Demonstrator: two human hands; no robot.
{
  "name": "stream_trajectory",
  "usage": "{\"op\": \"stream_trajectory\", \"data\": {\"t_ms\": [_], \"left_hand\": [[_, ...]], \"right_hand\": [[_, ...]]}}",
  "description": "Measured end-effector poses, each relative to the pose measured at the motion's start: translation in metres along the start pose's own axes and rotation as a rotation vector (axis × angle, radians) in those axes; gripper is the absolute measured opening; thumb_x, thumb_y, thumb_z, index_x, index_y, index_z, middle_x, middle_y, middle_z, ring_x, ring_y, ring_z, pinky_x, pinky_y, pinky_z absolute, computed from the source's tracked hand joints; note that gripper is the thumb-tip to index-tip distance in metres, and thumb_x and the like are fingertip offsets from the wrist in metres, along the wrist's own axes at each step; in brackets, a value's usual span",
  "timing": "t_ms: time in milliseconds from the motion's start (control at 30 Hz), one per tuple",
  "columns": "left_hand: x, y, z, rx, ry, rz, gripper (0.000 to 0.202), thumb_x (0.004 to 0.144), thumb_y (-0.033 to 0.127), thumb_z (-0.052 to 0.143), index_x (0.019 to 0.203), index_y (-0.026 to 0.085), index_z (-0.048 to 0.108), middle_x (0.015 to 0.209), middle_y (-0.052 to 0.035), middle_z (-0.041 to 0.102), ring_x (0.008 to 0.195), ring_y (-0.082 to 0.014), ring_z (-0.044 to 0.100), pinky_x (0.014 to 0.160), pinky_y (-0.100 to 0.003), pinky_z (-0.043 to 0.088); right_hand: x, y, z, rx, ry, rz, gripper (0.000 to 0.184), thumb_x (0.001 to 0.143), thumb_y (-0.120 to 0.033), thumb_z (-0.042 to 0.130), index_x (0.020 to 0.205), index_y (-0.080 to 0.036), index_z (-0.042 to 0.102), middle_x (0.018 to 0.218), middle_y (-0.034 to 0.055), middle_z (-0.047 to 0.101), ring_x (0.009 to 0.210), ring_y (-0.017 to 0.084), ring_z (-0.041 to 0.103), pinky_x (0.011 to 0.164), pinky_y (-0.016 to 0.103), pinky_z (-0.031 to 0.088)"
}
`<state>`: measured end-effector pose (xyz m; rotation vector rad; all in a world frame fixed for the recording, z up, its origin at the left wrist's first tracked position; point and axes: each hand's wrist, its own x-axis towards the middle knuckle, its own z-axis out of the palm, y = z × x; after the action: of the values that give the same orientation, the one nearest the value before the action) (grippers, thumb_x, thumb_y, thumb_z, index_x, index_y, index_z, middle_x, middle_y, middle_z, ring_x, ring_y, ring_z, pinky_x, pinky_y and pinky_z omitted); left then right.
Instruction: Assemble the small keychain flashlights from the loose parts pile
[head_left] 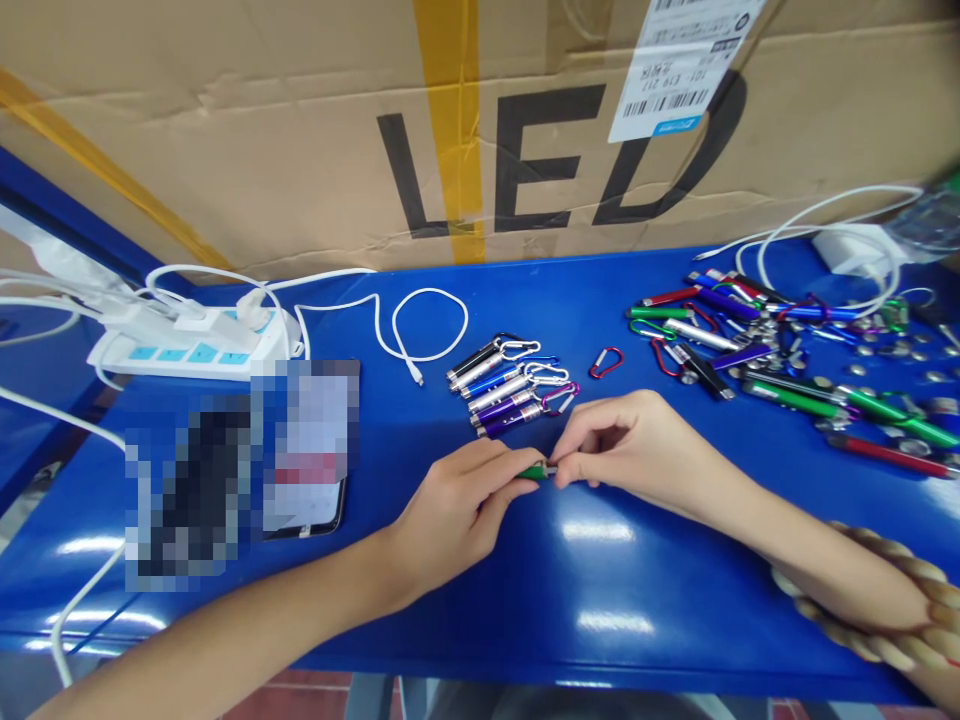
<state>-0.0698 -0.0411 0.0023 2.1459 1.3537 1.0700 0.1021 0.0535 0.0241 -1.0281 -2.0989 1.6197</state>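
My left hand (461,505) is closed around a small green keychain flashlight (535,471), only its end showing past the fingers. My right hand (626,440) pinches the flashlight's metal tip from the right, fingers pressed together. Both hands rest low over the blue table (585,580). Just behind them lies a neat row of several finished flashlights with carabiners (510,385), black, blue, silver and purple. A loose red carabiner (606,362) lies to the right of that row.
A heap of coloured flashlights, clips and button cells (795,350) spreads at the right. A white power strip (195,345) with plugs and white cables sits at the left, a blurred phone (300,450) beside it. A large cardboard box (480,120) walls the back.
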Motion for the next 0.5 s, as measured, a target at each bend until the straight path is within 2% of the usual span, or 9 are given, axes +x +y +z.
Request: {"op": "stream_trajectory", "data": {"t_ms": [133, 233, 367, 500], "left_hand": [[-0.0011, -0.0023, 0.0011, 0.010, 0.069, 0.077, 0.020, 0.091, 0.013, 0.047, 0.104, 0.010, 0.062, 0.077, -0.0070, 0.067, 0.067, -0.0141, 0.060, 0.062, -0.025, 0.049], [0.0000, -0.0028, 0.0014, 0.028, 0.091, 0.105, 0.023, 0.090, 0.011, 0.048, 0.109, 0.014, 0.060, 0.079, -0.0049, 0.068, 0.067, -0.0132, 0.059, 0.061, -0.025, 0.049], [0.0021, -0.0018, 0.0006, -0.001, 0.082, 0.091, 0.031, 0.089, 0.007, 0.048, 0.117, 0.018, 0.056, 0.084, -0.0031, 0.068, 0.071, -0.0119, 0.060, 0.066, -0.025, 0.049], [0.0031, 0.0000, -0.0011, -0.046, 0.057, 0.055, 0.029, 0.088, 0.006, 0.049, 0.114, 0.017, 0.057, 0.090, -0.0038, 0.069, 0.077, -0.0121, 0.061, 0.073, -0.025, 0.048]], "right_hand": [[-0.0010, 0.0005, 0.0022, 0.047, -0.014, 0.022, 0.012, 0.064, -0.027, 0.074, 0.059, -0.017, 0.069, 0.049, -0.0021, 0.059, 0.042, 0.006, 0.049, 0.039, 0.018, 0.038], [-0.0019, -0.0003, 0.0024, 0.039, -0.014, 0.030, 0.013, 0.064, -0.026, 0.073, 0.058, -0.016, 0.068, 0.045, -0.0030, 0.057, 0.039, 0.005, 0.047, 0.036, 0.016, 0.036], [-0.0018, -0.0015, 0.0021, 0.085, -0.027, 0.014, 0.015, 0.066, -0.025, 0.072, 0.058, -0.015, 0.065, 0.043, -0.0040, 0.054, 0.038, 0.005, 0.047, 0.035, 0.015, 0.035], [-0.0012, -0.0020, 0.0023, 0.103, -0.030, 0.005, 0.017, 0.067, -0.027, 0.071, 0.058, -0.015, 0.064, 0.042, -0.0049, 0.053, 0.037, 0.005, 0.046, 0.035, 0.015, 0.034]]}}
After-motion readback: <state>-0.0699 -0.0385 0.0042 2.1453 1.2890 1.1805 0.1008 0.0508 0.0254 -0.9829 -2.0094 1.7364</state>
